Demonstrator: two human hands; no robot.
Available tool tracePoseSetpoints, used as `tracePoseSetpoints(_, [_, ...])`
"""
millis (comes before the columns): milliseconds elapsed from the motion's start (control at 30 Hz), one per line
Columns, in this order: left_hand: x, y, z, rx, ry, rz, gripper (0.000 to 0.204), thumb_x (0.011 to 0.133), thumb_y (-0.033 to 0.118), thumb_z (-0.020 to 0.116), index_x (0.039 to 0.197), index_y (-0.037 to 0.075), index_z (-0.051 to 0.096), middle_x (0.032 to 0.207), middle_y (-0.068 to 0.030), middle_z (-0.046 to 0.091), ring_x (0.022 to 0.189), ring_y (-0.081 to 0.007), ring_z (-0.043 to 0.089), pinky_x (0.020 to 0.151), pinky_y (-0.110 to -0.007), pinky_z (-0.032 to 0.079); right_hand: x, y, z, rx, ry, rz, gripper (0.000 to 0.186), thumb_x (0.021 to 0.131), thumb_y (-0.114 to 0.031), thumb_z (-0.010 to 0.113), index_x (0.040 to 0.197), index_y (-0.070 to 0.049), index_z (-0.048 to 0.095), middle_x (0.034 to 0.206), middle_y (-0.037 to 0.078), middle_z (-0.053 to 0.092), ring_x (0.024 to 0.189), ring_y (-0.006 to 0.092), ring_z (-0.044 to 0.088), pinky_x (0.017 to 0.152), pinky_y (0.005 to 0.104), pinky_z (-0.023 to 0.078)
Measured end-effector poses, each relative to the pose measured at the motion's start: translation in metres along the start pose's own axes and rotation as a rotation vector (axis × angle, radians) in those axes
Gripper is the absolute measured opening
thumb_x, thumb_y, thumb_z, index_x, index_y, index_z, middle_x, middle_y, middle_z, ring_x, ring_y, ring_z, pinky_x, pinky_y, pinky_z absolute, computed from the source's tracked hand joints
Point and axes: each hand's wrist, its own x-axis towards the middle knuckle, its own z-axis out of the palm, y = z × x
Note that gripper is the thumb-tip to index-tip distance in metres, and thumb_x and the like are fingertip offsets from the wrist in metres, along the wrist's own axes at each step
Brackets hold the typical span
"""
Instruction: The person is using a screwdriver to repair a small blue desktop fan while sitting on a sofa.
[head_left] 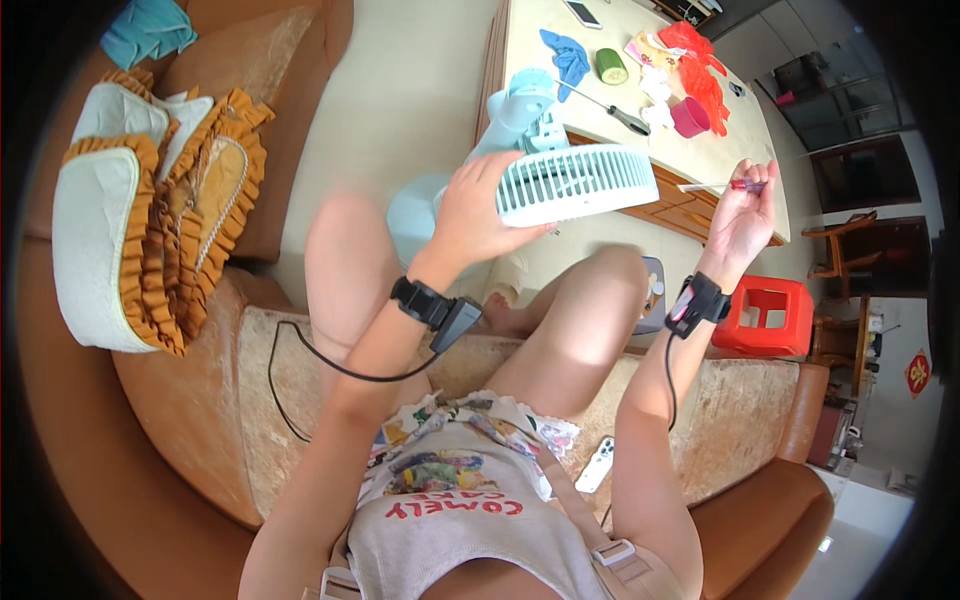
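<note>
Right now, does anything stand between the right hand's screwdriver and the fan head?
Nothing visible does: in this view, a gap separates the screwdriver in the right hand from the fan head, which the left hand holds.

A person [430, 540] sits on a brown sofa [190, 410], left hand [480, 212] gripping the head of a pale blue fan [580, 190]. To the right, the right hand [742, 215] holds a slim red-handled screwdriver [745, 185], its shaft pointing left. A cut cucumber [609, 67] and blue cloth [568, 60] lie on the far table [527, 35]; a red stool [800, 318] stands right.
</note>
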Motion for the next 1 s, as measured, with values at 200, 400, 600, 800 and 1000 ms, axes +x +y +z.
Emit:
tracePoseSetpoints(200, [0.007, 0.005, -0.013, -0.021, -0.115, -0.068, 0.071, 0.055, 0.031, 0.083, 0.112, 0.004, 0.052, 0.105, -0.015, 0.059, 0.096, -0.0319, 0.056, 0.084, -0.039, 0.044, 0.033, 0.046, -0.133, -0.567, 0.557, 0.279, 0.027, 0.096, -0.017, 0.041, 0.113, 0.002, 0.049, 0.096, 0.007, 0.059, 0.084, 0.012, 0.053, 0.094, 0.0314, 0.041])
tracePoseSetpoints(400, [0.019, 0.009, -0.016, 0.013, -0.202, -0.073, 0.075, 0.052, 0.03, 0.083, 0.115, 0.003, 0.051, 0.109, -0.0146, 0.057, 0.1, -0.0321, 0.055, 0.086, -0.039, 0.043, 0.099, 0.091, -0.24, -0.391, 0.512, 0.418, 0.024, 0.094, -0.019, 0.048, 0.109, 0.0, 0.052, 0.098, 0.006, 0.06, 0.078, 0.0079, 0.056, 0.083, 0.0235, 0.048])
tracePoseSetpoints(600, [0.022, 0.0, -0.014, 0.05, -0.254, -0.062, 0.079, 0.048, 0.028, 0.084, 0.115, 0.002, 0.052, 0.111, -0.0139, 0.058, 0.099, -0.0307, 0.056, 0.086, -0.039, 0.043, 0.156, 0.153, -0.242, -0.578, 0.233, 0.378, 0.021, 0.091, -0.013, 0.053, 0.106, 0.003, 0.051, 0.1, 0.011, 0.06, 0.089, 0.0178, 0.061, 0.079, 0.0257, 0.051])
tracePoseSetpoints(800, [0.031, -0.019, -0.009, -0.055, -0.322, -0.069, 0.084, 0.046, 0.036, 0.083, 0.114, -0.001, 0.051, 0.107, -0.0194, 0.059, 0.096, -0.0338, 0.057, 0.084, -0.04, 0.044, 0.184, 0.172, -0.283, -1.396, -0.133, 0.043, 0.029, 0.083, -0.019, 0.065, 0.105, -0.002, 0.059, 0.101, 0.012, 0.056, 0.072, 0.0141, 0.058, 0.065, 0.0249, 0.048])
tracePoseSetpoints(1000, [0.036, -0.018, -0.01, 0.023, -0.346, -0.068, 0.081, 0.05, 0.04, 0.082, 0.112, -0.001, 0.05, 0.104, -0.0209, 0.059, 0.092, -0.0339, 0.058, 0.079, -0.04, 0.045, 0.132, 0.162, -0.23, -1.96, -0.719, -0.131, 0.042, 0.075, -0.03, 0.07, 0.11, -0.01, 0.061, 0.103, 0.011, 0.056, 0.097, 0.0288, 0.05, 0.083, 0.0383, 0.041])
